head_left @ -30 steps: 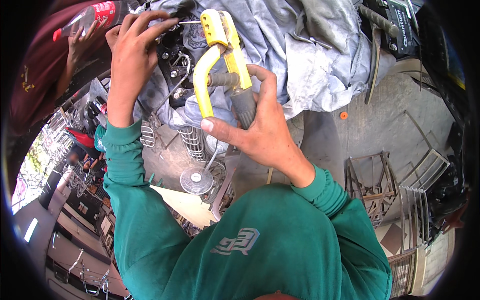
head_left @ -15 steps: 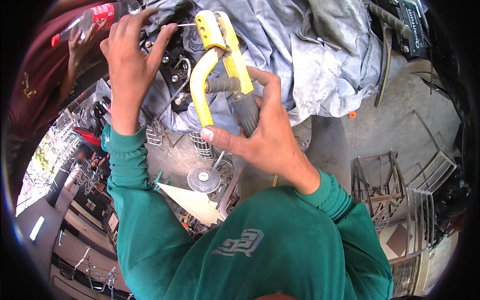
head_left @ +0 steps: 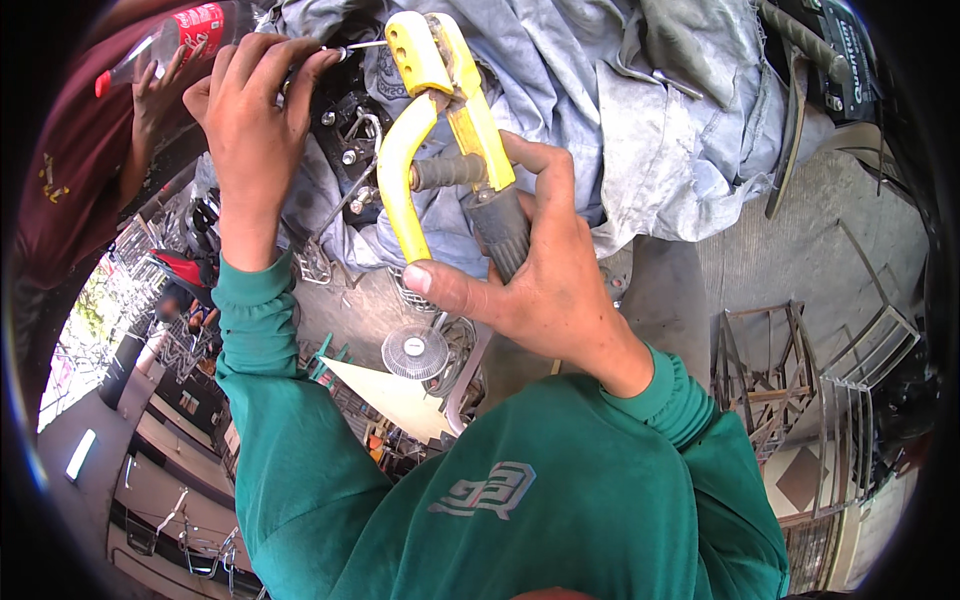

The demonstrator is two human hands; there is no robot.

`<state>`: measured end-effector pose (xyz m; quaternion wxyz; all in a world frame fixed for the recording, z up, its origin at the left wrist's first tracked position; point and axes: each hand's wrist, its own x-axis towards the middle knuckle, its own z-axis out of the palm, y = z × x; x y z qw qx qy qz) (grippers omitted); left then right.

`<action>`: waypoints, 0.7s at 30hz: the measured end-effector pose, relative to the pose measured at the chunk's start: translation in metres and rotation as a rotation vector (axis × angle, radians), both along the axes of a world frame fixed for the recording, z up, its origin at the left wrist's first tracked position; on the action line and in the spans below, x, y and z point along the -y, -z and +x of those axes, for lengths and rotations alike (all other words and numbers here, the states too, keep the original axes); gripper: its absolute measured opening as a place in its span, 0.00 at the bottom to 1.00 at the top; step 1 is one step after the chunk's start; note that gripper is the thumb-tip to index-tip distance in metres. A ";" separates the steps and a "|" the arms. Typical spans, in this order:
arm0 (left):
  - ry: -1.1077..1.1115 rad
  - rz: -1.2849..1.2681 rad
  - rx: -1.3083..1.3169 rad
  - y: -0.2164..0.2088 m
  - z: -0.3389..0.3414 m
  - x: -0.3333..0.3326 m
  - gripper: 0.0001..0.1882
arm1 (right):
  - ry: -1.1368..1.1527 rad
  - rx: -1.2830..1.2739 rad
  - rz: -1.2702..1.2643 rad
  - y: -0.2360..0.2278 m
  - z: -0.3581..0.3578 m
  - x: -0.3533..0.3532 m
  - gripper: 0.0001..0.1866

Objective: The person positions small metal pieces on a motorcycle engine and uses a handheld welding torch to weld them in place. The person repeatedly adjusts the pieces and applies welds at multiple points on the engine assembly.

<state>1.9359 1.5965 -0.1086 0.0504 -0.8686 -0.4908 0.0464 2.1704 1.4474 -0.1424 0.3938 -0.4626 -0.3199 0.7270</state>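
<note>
My right hand (head_left: pixel 560 290) is closed round the black ribbed handle of a yellow welding electrode holder (head_left: pixel 402 190), its thumb against the end of the curved yellow lever. A coiled spring sits between lever and handle. My left hand (head_left: pixel 255 130) is to the left of the holder's jaws, fingers bent and thumb close to the index finger. Between that hand and the jaws runs a thin pale rod (head_left: pixel 368 44); its left end is partly hidden by the fingers. Below the jaws lies crumpled grey cloth (head_left: pixel 560 90), with dark metal parts and bolts beside it.
At the upper left, another person's hand (head_left: pixel 150 95) is at a clear bottle (head_left: pixel 185 45) with a red label and cap. A fan (head_left: pixel 415 352) stands below my arms. Metal frames (head_left: pixel 765 370) stand on the floor at right, and a dark box (head_left: pixel 850 70) is at upper right.
My left hand has shifted slightly left and its index finger has come down toward the thumb. The electrode holder is nearly unmoved, still in my right hand. The view has shifted a little.
</note>
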 end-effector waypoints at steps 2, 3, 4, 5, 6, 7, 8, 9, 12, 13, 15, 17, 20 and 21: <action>0.141 -0.032 0.005 -0.001 -0.002 -0.003 0.14 | 0.018 -0.009 0.002 -0.001 -0.001 -0.001 0.54; 0.201 -0.039 0.006 -0.002 -0.003 -0.003 0.14 | 0.044 -0.013 0.021 -0.001 -0.001 -0.001 0.51; 0.132 -0.005 0.077 0.000 -0.003 -0.005 0.13 | 0.058 -0.018 0.037 -0.002 -0.002 -0.002 0.49; 0.120 0.036 0.126 0.003 -0.003 -0.006 0.12 | 0.060 -0.014 0.039 -0.002 -0.002 -0.002 0.49; 0.082 0.039 0.159 0.004 -0.003 -0.005 0.10 | 0.051 -0.009 0.039 -0.003 -0.001 -0.003 0.49; 0.043 0.042 0.192 0.006 -0.003 -0.004 0.09 | 0.044 -0.010 0.023 -0.004 0.000 -0.004 0.49; -0.007 0.039 0.210 0.007 -0.003 -0.003 0.07 | 0.034 -0.018 0.016 -0.005 0.001 -0.005 0.49; -0.010 0.045 0.183 0.007 -0.003 -0.002 0.06 | 0.025 -0.033 -0.008 -0.005 0.002 -0.006 0.49; -0.028 0.056 0.049 0.006 -0.003 -0.004 0.05 | -0.041 -0.031 -0.073 -0.007 0.008 -0.006 0.49; -0.001 0.020 0.071 0.004 -0.003 -0.007 0.05 | -0.070 -0.024 -0.095 -0.007 0.009 -0.006 0.49; 0.046 -0.034 0.110 0.001 -0.002 -0.012 0.06 | -0.041 -0.004 -0.053 -0.005 0.007 -0.005 0.54; 0.090 -0.069 0.061 -0.004 -0.001 -0.015 0.07 | 0.005 0.003 -0.001 -0.001 0.003 -0.005 0.56; 0.092 -0.117 0.062 -0.008 0.001 -0.014 0.08 | 0.046 -0.007 0.039 0.003 -0.001 -0.004 0.56; 0.081 -0.121 0.091 -0.009 0.001 -0.014 0.08 | 0.032 -0.009 0.030 0.004 0.000 -0.003 0.57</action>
